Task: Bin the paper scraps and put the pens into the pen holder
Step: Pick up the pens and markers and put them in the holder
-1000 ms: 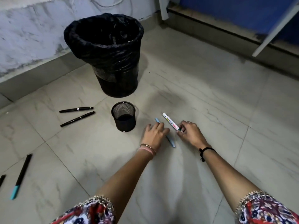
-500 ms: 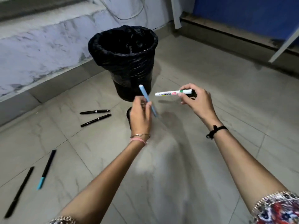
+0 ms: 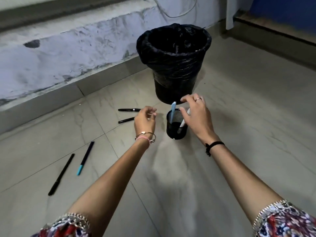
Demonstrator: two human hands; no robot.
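Note:
A black mesh pen holder (image 3: 177, 132) stands on the floor before a black-lined bin (image 3: 174, 64). A light blue pen (image 3: 173, 112) stands upright in the holder, and a white marker (image 3: 183, 121) leans inside it. My right hand (image 3: 196, 115) hovers over the holder with fingers spread, apart from the marker. My left hand (image 3: 145, 120) sits just left of the holder, fingers loosely curled and holding nothing. Two black pens (image 3: 129, 109) (image 3: 125, 120) lie left of it. A dark pen with a teal tip (image 3: 85, 157) and another black pen (image 3: 61, 174) lie nearer, at left.
A worn white wall with a grey skirting (image 3: 51, 98) runs along the left and back. A blue panel and a white post (image 3: 230, 12) stand at the back right. The floor is grey tile. No paper scraps show.
Both hands lifted a pen each from the floor and carried them to the holder. The blue pen and white marker now sit in it, and both hands have let go.

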